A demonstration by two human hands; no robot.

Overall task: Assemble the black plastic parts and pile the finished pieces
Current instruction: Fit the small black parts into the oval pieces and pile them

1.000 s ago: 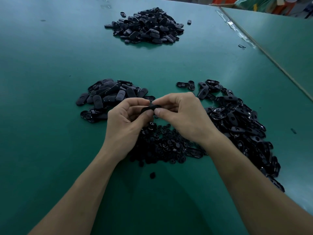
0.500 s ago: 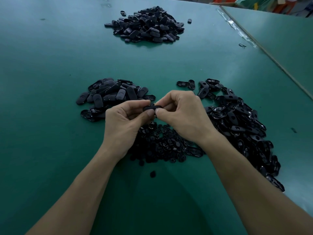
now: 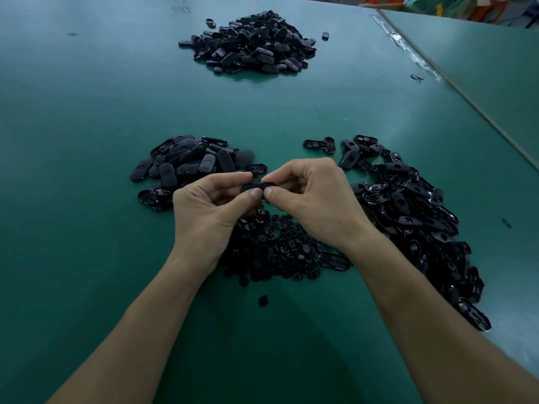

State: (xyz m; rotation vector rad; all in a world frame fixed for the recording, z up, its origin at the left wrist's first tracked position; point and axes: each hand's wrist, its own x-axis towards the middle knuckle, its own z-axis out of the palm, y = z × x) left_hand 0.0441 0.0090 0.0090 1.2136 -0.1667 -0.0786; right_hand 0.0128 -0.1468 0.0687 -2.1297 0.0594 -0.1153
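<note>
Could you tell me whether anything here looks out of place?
Only strays: one small round part lies alone on the green table, nearer the person than the small-parts heap, and one oval piece sits apart, right of the far pile. Nothing looks damaged.

Two hands meet in the middle over a green table [image 3: 87, 112]. The left hand [image 3: 208, 207] and the right hand [image 3: 316, 196] both pinch one small black part [image 3: 256, 187] between thumbs and fingers (the thumb tips almost touch). Under the hands lies a heap of little round pieces [image 3: 280, 246]. A pile of smooth oval covers [image 3: 189, 164] sits at the left, a long pile of open shells [image 3: 414, 217] at the right, and another pile [image 3: 253, 43] far back.
</note>
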